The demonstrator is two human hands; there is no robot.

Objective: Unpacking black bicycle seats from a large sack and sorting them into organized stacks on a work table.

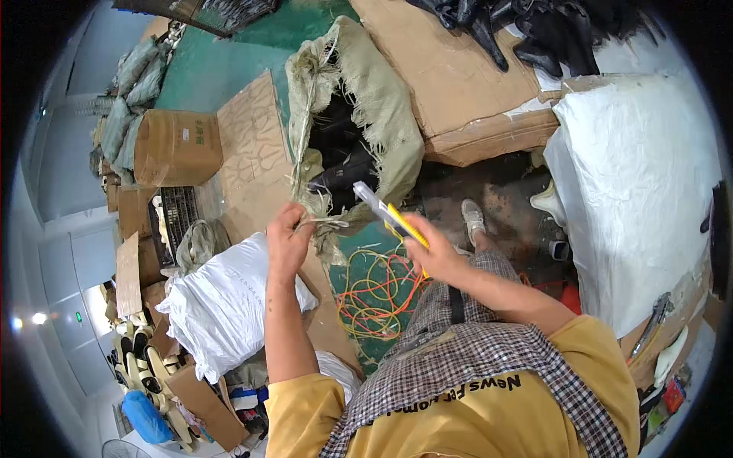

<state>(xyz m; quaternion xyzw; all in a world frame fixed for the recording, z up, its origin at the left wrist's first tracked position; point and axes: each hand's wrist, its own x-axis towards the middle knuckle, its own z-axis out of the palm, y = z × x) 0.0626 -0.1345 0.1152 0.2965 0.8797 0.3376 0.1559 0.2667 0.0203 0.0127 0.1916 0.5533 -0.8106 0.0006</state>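
My left hand [289, 238] pinches loose string and frayed fibre at the lower edge of an open woven sack [382, 107]. The sack is pale green-beige and holds dark pieces [343, 153]. My right hand [431, 248] grips a yellow utility knife [388, 214] with its grey blade pointing up and left toward the sack's mouth. Both hands are close together just below the sack opening. My yellow sleeves and a checked apron fill the lower part of the view.
Tangled orange and yellow strings [378, 294] lie on the green floor [229, 69]. A white bag [221, 305] sits at lower left, a large white sack [641, 191] at right. Flat cardboard [450, 76] and boxes [175, 149] surround the sack. Black items [550, 34] lie top right.
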